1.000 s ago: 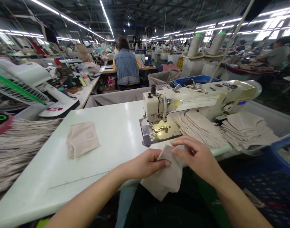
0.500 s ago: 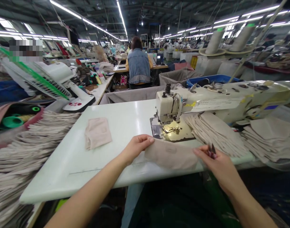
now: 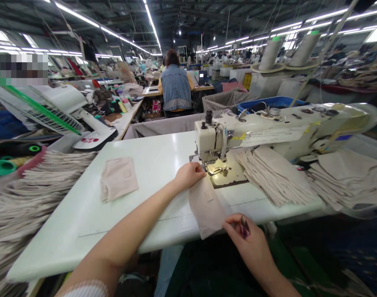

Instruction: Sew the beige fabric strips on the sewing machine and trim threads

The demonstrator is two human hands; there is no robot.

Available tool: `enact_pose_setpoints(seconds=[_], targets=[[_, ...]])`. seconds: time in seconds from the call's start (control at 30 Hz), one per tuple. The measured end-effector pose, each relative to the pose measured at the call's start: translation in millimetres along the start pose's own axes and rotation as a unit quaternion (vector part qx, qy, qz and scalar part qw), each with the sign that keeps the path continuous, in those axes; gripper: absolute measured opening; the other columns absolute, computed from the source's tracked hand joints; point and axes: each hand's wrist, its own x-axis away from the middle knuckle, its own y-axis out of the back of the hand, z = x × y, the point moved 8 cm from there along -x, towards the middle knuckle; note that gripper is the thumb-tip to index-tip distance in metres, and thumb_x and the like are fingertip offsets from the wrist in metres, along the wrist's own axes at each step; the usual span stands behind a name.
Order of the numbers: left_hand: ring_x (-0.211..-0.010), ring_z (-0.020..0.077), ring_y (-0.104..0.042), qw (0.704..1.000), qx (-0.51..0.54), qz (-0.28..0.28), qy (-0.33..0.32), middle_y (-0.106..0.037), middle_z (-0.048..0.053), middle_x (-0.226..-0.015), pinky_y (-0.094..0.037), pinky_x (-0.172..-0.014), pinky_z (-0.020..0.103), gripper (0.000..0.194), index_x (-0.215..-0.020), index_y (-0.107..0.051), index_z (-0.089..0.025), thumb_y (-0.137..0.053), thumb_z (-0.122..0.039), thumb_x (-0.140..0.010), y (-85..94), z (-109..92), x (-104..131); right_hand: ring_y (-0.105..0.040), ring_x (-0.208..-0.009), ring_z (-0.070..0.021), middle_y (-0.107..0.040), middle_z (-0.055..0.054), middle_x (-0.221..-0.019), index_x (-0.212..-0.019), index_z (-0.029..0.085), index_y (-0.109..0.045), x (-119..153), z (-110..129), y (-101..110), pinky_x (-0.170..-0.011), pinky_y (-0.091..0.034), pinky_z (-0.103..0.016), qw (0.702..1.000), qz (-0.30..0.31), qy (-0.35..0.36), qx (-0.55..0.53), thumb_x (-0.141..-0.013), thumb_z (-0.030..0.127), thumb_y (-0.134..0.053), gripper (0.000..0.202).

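A beige fabric piece (image 3: 207,206) hangs slanted between my hands over the table's front edge. My left hand (image 3: 190,176) pinches its upper corner beside the needle area of the white sewing machine (image 3: 250,132). Its lower right corner is gripped by my right hand (image 3: 247,233), which also holds small thread snips (image 3: 245,227) in the palm with the blades showing. Another folded beige piece (image 3: 119,178) lies on the left of the white table (image 3: 154,156).
Stacked beige pieces (image 3: 275,175) lie right of the needle, with a second stack (image 3: 349,177) beyond. A tall pile (image 3: 36,198) and a white fan (image 3: 95,134) stand left. Ahead, a person in a denim vest (image 3: 176,88) sits facing away.
My left hand has moved up toward the needle plate, and my right hand has come down and left. The fabric between them has swung from nearly level to a steep slant.
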Motion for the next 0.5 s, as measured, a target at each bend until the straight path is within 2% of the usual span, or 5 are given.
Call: enact_pose_setpoints(seconds=[0.07,0.13,0.2,0.27,0.5], targets=[[-0.062,0.0155,-0.052,1.000,-0.011,0.002,-0.013,-0.064,0.002,-0.069,-0.036,-0.059,0.027,0.015,-0.068,-0.064,-0.017,-0.061,-0.025,-0.080,-1.5,-4,-3,-0.047,-0.046,-0.0131,-0.045,0.007,-0.053,-0.085,0.022,-0.069,1,3,-3,-0.047,-0.043,-0.024,0.999,0.010,0.042,0.016,-0.085,0.037,-0.065,0.016],[-0.063,0.0158,-0.053,0.999,-0.019,0.010,-0.027,-0.064,0.003,-0.069,-0.037,-0.060,0.027,0.013,-0.068,-0.064,-0.017,-0.057,-0.020,-0.078,-2.3,-7,-3,-0.053,-0.049,-0.0130,-0.054,0.005,-0.060,-0.091,0.023,-0.067,2,12,-4,-0.049,-0.046,-0.023,0.992,0.024,0.122,0.029,-0.088,0.027,-0.060,0.009],[-0.064,0.0159,-0.054,0.999,-0.021,0.016,-0.038,-0.064,0.003,-0.069,-0.038,-0.061,0.027,0.012,-0.070,-0.065,-0.018,-0.056,-0.019,-0.077,-3.0,-8,-4,-0.062,-0.061,-0.0141,-0.066,0.000,-0.076,-0.097,0.023,-0.064,5,22,-4,-0.058,-0.051,-0.024,0.975,0.032,0.217,0.039,-0.092,0.018,-0.053,0.013],[-0.064,0.0162,-0.054,0.999,-0.020,0.015,-0.041,-0.065,0.003,-0.070,-0.038,-0.061,0.027,0.011,-0.072,-0.065,-0.018,-0.056,-0.020,-0.077,-3.4,-8,-6,-0.067,-0.073,-0.0156,-0.070,-0.003,-0.088,-0.103,0.024,-0.061,7,28,-4,-0.067,-0.054,-0.025,0.957,0.047,0.282,0.057,-0.094,0.012,-0.049,0.020],[-0.068,0.0170,-0.056,0.999,-0.007,-0.004,-0.044,-0.066,0.004,-0.074,-0.039,-0.063,0.027,0.011,-0.074,-0.065,-0.018,-0.055,-0.019,-0.078,-5.1,-6,-7,-0.066,-0.075,-0.0182,-0.066,-0.008,-0.096,-0.108,0.020,-0.061,4,31,-9,-0.063,-0.053,-0.028,0.915,0.112,0.333,0.198,-0.082,-0.001,-0.040,0.040]])
